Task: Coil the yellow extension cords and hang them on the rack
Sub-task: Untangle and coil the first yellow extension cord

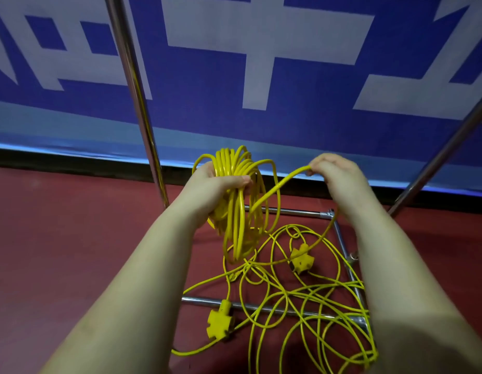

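My left hand (pixel 217 184) grips a thick coil of yellow extension cord (pixel 240 211), its loops hanging down from my fist. My right hand (pixel 333 168) pinches a strand of the same cord (pixel 277 188) and holds it out to the right of the coil. Below, loose yellow cord (pixel 302 300) lies tangled on the red floor. Two yellow socket blocks rest in the tangle, one (pixel 219 321) at the lower left and one (pixel 302 257) nearer the middle. The rack's chrome upright pole (pixel 138 103) rises left of the coil.
The rack's chrome base bars (pixel 342 244) lie on the red floor (pixel 72 238) under the loose cord. A second slanted chrome pole (pixel 439 157) stands at the right. A blue and white banner wall (pixel 261 63) closes off the space behind the rack.
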`<state>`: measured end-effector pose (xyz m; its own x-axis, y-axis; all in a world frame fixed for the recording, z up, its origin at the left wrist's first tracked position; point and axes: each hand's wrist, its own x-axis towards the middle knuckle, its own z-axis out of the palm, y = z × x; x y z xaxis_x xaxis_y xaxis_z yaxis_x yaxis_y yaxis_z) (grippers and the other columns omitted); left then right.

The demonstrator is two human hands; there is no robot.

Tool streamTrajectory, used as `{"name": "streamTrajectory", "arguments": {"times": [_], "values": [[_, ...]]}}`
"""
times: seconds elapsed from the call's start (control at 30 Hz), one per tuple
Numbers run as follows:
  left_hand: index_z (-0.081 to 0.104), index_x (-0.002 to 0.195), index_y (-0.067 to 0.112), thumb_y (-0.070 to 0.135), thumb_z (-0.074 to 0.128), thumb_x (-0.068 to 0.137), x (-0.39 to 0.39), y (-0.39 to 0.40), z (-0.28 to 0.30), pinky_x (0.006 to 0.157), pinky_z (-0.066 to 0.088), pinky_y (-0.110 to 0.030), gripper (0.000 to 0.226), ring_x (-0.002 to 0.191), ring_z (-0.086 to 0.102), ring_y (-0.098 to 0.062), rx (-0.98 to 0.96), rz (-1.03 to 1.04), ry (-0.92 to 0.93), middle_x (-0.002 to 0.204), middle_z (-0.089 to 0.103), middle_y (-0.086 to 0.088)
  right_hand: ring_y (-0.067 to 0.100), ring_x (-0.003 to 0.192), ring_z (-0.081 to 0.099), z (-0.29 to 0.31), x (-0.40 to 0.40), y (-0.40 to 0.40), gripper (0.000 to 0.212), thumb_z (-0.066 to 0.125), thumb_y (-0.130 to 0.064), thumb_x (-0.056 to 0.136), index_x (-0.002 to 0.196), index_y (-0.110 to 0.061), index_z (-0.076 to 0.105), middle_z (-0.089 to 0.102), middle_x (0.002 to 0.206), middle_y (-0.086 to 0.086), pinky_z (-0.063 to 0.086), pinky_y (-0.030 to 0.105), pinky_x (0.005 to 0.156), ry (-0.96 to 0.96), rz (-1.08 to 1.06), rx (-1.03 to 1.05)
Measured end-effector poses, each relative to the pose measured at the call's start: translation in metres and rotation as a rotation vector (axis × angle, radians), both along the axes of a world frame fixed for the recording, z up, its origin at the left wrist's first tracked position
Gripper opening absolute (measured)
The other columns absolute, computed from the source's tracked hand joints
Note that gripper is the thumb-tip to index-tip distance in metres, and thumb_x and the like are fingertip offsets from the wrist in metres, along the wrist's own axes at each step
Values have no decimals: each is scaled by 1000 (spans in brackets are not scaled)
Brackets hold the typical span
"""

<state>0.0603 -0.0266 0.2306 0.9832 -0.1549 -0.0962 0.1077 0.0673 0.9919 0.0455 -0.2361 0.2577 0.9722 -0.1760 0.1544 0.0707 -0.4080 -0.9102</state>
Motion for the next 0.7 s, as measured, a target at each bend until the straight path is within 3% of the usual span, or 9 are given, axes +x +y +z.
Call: {"name": "streamTrajectory", "arguments": {"times": [0.1, 0.17, 0.23, 0.33, 0.43, 0.57, 0.7], "values": [[60, 108, -8, 10, 75, 72, 2, -2, -4, 76, 54, -43, 43, 70, 67, -26, -29, 37, 14, 80, 70, -13, 15, 72, 45, -1, -7, 8, 17, 53, -31, 68, 60, -18, 61, 53, 73, 9, 35, 26, 66, 132, 154, -139], [58, 111, -7, 8, 73, 77, 1, -3, -5, 72, 55, -39, 41, 68, 68, -25, -24, 48, 23, 81, 70, -13, 9, 70, 48, 0, -9, 13, 16, 55, -31, 67, 59, -19, 62, 55, 69, 2, 35, 30, 69, 195, 236, -146], [58, 111, -6, 11, 75, 74, 1, -3, -6, 67, 54, -35, 44, 67, 69, -24, -11, 41, 18, 80, 71, -12, -1, 60, 48, -2, -9, 15, 19, 60, -20, 78, 59, -21, 62, 56, 58, -12, 35, 22, 67, 207, 288, -84], [61, 106, -5, 8, 72, 79, -3, -5, -3, 65, 53, -33, 32, 63, 67, -23, 13, -9, -2, 78, 69, -12, -7, 59, 50, -7, -8, 17, 14, 59, -12, 87, 76, -20, 65, 59, 64, -16, 37, 13, 64, 166, 293, -20], [62, 106, -2, 8, 72, 79, -9, -8, -2, 76, 55, -41, 31, 77, 66, -27, 38, -77, -29, 90, 68, -19, -4, 54, 48, -12, -9, 19, 8, 65, -17, 86, 90, -21, 59, 56, 68, -8, 36, 10, 56, 94, 282, -13], [66, 101, 5, 13, 77, 71, -16, -13, -2, 83, 54, -41, 33, 84, 68, -26, 34, -149, -29, 97, 70, -19, 13, 69, 53, -11, -10, 20, 20, 75, -15, 77, 77, -20, 56, 63, 77, 5, 42, 26, 67, -27, 235, -18], [69, 92, 16, 16, 84, 60, -17, -18, -5, 85, 54, -40, 36, 83, 69, -22, 53, -180, -19, 90, 73, -8, 7, 69, 59, -11, -11, 21, 21, 80, -16, 71, 70, -21, 59, 68, 75, -2, 47, 23, 69, -78, 232, -82]]}}
